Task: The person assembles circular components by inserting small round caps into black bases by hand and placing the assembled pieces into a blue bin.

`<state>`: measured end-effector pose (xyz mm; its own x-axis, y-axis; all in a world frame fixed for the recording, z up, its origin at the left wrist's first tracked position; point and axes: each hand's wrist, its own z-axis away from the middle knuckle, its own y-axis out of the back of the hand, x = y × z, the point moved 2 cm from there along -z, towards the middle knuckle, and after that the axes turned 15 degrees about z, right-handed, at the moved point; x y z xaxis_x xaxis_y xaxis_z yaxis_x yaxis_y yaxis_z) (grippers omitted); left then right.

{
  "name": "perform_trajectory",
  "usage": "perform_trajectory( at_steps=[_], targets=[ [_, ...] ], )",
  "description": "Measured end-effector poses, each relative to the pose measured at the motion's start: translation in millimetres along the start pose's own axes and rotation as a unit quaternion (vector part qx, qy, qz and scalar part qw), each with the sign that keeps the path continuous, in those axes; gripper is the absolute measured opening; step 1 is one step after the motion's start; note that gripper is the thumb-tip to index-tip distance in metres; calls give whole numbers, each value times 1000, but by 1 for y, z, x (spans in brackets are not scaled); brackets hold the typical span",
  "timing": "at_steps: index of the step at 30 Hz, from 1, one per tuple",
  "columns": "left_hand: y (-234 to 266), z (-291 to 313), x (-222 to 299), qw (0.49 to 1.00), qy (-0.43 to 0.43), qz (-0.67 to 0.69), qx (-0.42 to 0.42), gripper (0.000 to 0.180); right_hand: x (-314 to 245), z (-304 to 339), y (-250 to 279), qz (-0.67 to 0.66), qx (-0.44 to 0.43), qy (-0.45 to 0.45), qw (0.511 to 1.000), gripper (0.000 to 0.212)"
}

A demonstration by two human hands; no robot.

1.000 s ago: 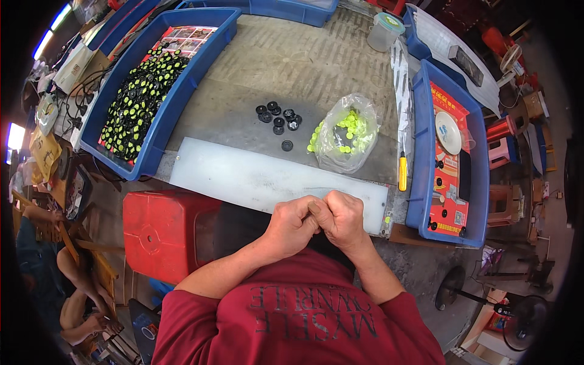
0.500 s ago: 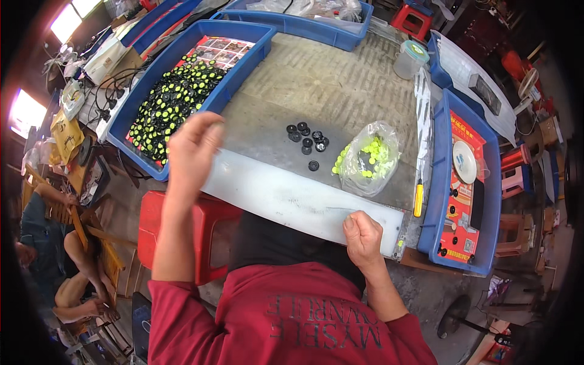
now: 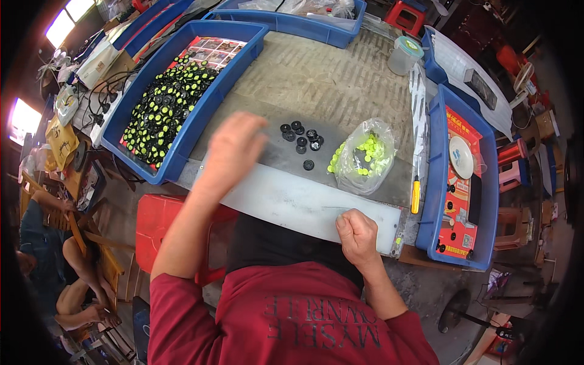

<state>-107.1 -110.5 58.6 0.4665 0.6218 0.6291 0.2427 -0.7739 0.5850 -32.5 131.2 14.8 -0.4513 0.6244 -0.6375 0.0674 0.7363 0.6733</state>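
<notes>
My left hand [image 3: 234,152], smeared by motion, hangs over the table at the left end of a white board [image 3: 292,198]. Its fingers point toward a small group of black round discs [image 3: 302,141], and whether it holds anything does not show. My right hand [image 3: 358,236] is closed in a fist over the board's right part, thumb against the curled fingers; anything inside is hidden. Beyond it a clear plastic bag [image 3: 371,164] holds yellow-green round caps [image 3: 370,148], some spilling from its left side.
At the left, a blue tray [image 3: 210,118] holds a heap of black discs with yellow-green centres. Another blue tray [image 3: 433,182] at the right carries a white dish [image 3: 462,157]. A yellow-handled tool [image 3: 415,196] and a lidded tub [image 3: 405,56] lie nearby. A red stool [image 3: 159,228] stands at lower left.
My left hand has moved right, from beside the left tray toward the black discs. My right hand stays closed, nearly in the same place. The view has shifted slightly.
</notes>
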Motion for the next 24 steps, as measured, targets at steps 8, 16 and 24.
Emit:
perform_trajectory(
  at_steps=[8, 16, 24],
  targets=[
    [-72, 10, 18, 987, 72, 22, -141, 19, 0, 1, 1, -8, -1, -19, 1000, 19],
    [-84, 11, 17, 984, 96, 15, -151, 20, 3, 1, 0, -15, 10, -16, 1000, 21],
    [-74, 30, 39, 981, 19, 179, -78, 12, 0, -1, 0, -28, 7, -12, 1000, 21]
  ],
)
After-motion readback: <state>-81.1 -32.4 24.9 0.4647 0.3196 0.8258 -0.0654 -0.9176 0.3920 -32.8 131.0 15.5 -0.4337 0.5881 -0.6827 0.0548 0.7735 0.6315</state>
